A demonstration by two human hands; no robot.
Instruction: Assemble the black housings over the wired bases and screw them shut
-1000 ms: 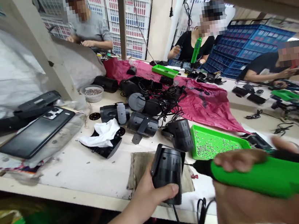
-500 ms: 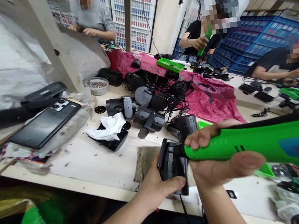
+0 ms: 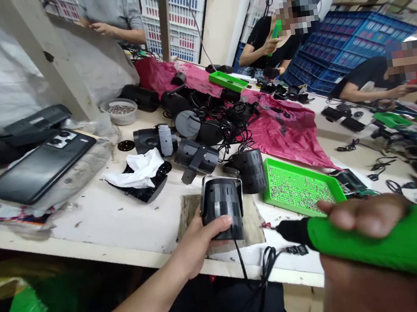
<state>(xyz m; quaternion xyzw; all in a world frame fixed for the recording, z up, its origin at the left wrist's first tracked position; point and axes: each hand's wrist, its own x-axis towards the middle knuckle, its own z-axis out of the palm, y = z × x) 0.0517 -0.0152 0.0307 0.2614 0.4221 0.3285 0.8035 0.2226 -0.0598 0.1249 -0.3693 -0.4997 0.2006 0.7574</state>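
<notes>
My left hand [image 3: 193,247] is closed around a black cylindrical lamp housing [image 3: 220,203], its thumb across the lower front. The housing has a U-shaped bracket, and a black cable [image 3: 265,271] hangs from it over the table edge. It rests above a worn brown pad [image 3: 253,216]. In my right hand [image 3: 373,216], blurred at the lower right, is a green electric screwdriver [image 3: 343,244]. Its dark tip points left, apart from the housing, near the front of a green tray [image 3: 288,208] of small screws.
Several similar black housings [image 3: 197,157] and tangled cables lie behind. A phone [image 3: 40,165], a tub of screws [image 3: 122,120] and a black shell with white cloth [image 3: 139,167] are to the left. Pink plastic [image 3: 282,136] covers the table's middle. Several people sit beyond.
My right hand has drawn the screwdriver away from the housing, down and right. The housing has turned in my left hand, showing its slotted side. The screw tray is now largely uncovered.
</notes>
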